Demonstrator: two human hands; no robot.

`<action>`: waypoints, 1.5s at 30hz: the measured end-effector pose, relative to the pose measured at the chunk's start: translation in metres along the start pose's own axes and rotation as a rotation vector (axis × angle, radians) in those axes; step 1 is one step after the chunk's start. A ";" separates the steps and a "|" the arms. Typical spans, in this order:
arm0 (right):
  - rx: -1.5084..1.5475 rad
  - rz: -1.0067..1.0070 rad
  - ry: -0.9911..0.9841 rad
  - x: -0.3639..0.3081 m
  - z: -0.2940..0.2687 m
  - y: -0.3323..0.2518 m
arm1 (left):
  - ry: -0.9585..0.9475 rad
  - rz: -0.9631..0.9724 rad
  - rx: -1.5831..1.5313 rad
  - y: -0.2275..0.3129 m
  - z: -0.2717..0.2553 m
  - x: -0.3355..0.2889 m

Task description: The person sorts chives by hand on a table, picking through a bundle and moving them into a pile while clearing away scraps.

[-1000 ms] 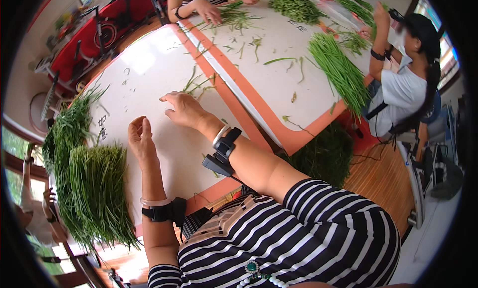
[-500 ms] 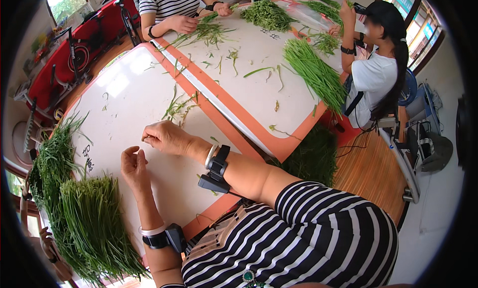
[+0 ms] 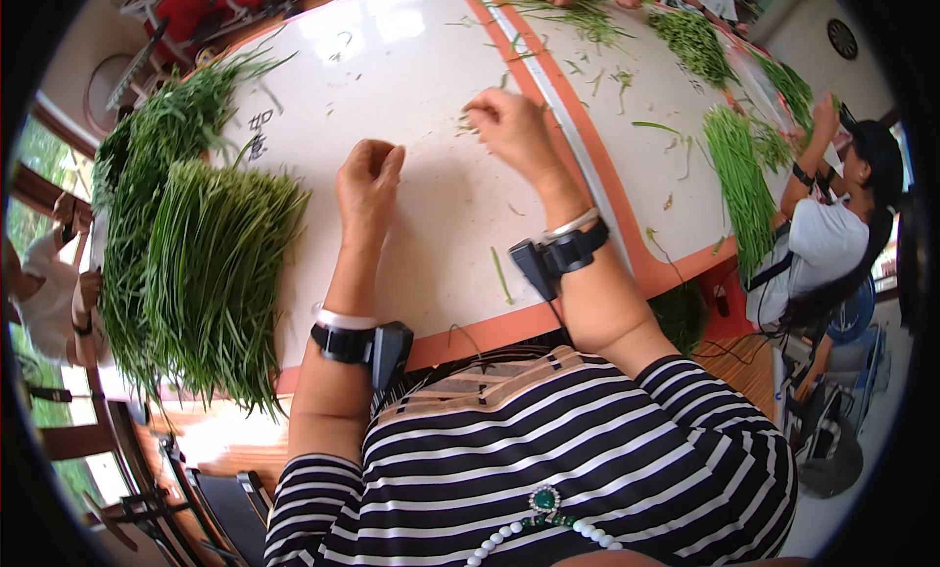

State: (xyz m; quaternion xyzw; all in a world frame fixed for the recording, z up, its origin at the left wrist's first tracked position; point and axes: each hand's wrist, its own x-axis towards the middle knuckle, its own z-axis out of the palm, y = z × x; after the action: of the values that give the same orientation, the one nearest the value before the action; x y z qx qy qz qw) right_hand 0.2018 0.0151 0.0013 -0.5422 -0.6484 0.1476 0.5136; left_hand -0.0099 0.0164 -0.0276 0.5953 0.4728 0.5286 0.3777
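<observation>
Over the white tabletop (image 3: 431, 263), my left hand (image 3: 370, 187) is closed, thumb against curled fingers; whatever it may hold is hidden. Farther up and to the right, my right hand (image 3: 516, 134) has its fingers pinched together close to the surface, beside small plant scraps (image 3: 464, 126). What lies between those fingertips cannot be made out. Left of my left hand is a thick bundle of long green chives (image 3: 220, 273), its pale ends facing away from me. A looser heap of leafy greens (image 3: 176, 117) stretches behind and beside it.
An orange-edged seam (image 3: 573, 141) divides the two tables. On the right table are another chive bundle (image 3: 739, 180), a green heap (image 3: 693, 46) and stray stalks. A person in a white shirt (image 3: 832, 234) sits at right; other people's hands show at the far side and far left.
My view has swung leftward, bringing more of the left side in. My hands are farther apart, and the leafy scraps formerly lying ahead of my right hand no longer show there.
</observation>
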 end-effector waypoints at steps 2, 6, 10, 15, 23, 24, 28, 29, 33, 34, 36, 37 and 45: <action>-0.104 0.032 0.038 0.008 -0.029 0.005 | -0.012 -0.013 0.024 0.008 0.005 0.000; -0.311 0.244 -0.370 0.016 -0.056 0.002 | -0.107 -0.083 0.077 0.014 0.003 -0.002; -0.516 0.136 -0.683 0.019 -0.040 0.005 | -0.078 0.001 0.114 0.011 0.002 -0.001; -0.552 0.132 -0.476 0.025 -0.024 0.019 | -0.067 0.008 0.126 0.003 0.002 0.000; -0.519 -0.104 -0.337 0.017 -0.012 0.005 | -0.117 -0.026 0.186 0.007 0.000 -0.003; -0.414 -0.137 -0.315 0.015 -0.007 0.003 | -0.134 -0.022 0.186 0.007 0.001 -0.004; -0.045 -0.004 -0.477 0.010 0.005 -0.004 | -0.136 0.006 0.176 0.014 0.004 -0.005; 0.045 0.040 -0.450 0.008 0.009 -0.006 | -0.105 0.048 0.188 0.009 0.003 -0.004; 0.325 0.163 -0.359 0.001 0.010 0.010 | -0.119 0.120 0.209 0.009 0.004 -0.002; 0.320 0.170 -0.347 0.000 0.011 0.013 | -0.122 0.140 0.208 0.008 0.004 -0.003; 0.393 0.148 -0.365 0.001 0.010 0.016 | -0.109 0.057 0.154 0.012 0.005 -0.007; 0.345 0.128 -0.435 0.001 0.013 0.013 | -0.105 0.059 0.153 0.014 0.000 -0.007; 0.168 0.104 -0.389 -0.001 0.012 0.012 | -0.184 0.307 0.216 0.078 -0.004 -0.018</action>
State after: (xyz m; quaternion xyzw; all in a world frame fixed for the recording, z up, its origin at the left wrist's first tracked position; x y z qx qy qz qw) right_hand 0.1987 0.0227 -0.0133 -0.4917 -0.6916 0.3293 0.4140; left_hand -0.0006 -0.0216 0.0422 0.7432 0.3939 0.4695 0.2685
